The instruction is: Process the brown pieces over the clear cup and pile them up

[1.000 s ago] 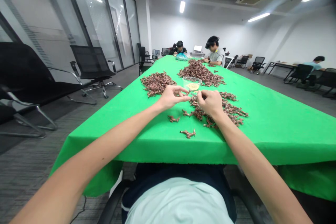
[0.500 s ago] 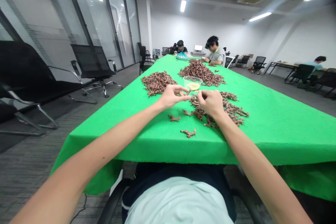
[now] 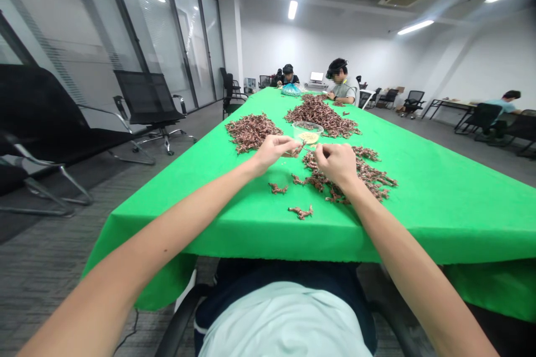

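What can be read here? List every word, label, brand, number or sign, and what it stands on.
No text can be read anywhere in this view: the laptop screen at the far end of the table is too small to read, and the blue plastic bag and clear bowl show no legible marking.

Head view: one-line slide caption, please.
Left hand pinches a small brown piece near right hand, above brown heaps on green cloth, by a clear bowl.
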A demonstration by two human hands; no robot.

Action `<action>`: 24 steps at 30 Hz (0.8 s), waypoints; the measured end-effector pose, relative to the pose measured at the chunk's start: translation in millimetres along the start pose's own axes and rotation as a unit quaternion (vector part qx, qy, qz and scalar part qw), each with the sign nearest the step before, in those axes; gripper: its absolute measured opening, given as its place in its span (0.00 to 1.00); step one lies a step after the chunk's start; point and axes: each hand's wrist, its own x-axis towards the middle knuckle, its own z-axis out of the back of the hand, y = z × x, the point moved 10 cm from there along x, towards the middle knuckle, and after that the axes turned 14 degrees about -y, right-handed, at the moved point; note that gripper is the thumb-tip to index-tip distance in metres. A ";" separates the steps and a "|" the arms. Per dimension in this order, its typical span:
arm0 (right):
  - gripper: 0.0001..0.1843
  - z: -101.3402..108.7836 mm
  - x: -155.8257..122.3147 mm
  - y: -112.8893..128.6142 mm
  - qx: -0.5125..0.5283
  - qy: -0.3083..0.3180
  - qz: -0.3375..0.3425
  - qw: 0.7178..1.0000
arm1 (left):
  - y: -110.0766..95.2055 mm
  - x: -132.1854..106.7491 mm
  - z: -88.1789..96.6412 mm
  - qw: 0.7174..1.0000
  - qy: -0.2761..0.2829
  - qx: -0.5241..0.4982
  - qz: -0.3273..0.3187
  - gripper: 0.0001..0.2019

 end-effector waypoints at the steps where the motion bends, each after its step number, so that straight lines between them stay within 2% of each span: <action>1: 0.24 0.9 0.2 0.2 0.002 -0.002 -0.001 1.000 | 1.2 0.9 1.2 1.000 0.002 0.001 0.008 0.16; 5: 0.25 2.2 0.5 0.2 0.026 0.001 -0.009 1.000 | 5.5 1.6 2.4 0.999 0.026 0.006 0.019 0.16; 9: 0.27 -1.4 0.6 -3.6 0.087 0.018 -0.040 0.995 | 3.9 -1.0 0.8 0.999 0.034 -0.017 -0.001 0.20; 13: 0.27 -14.6 -3.7 -10.2 0.184 0.098 -0.130 0.969 | -2.6 -4.8 -2.6 0.998 0.043 -0.013 -0.037 0.22; 18: 0.27 -23.7 -11.8 -10.8 0.223 0.179 -0.193 0.939 | -4.6 -5.7 -3.0 0.998 0.039 -0.002 -0.048 0.21; 21: 0.26 -25.1 -11.9 -13.4 0.229 0.169 -0.193 0.939 | -1.5 -4.8 -4.4 0.999 0.038 -0.010 -0.033 0.21; 24: 0.25 -14.5 -4.2 -12.5 0.190 0.094 -0.129 0.969 | 2.4 -4.2 -5.8 0.999 0.037 -0.030 -0.010 0.20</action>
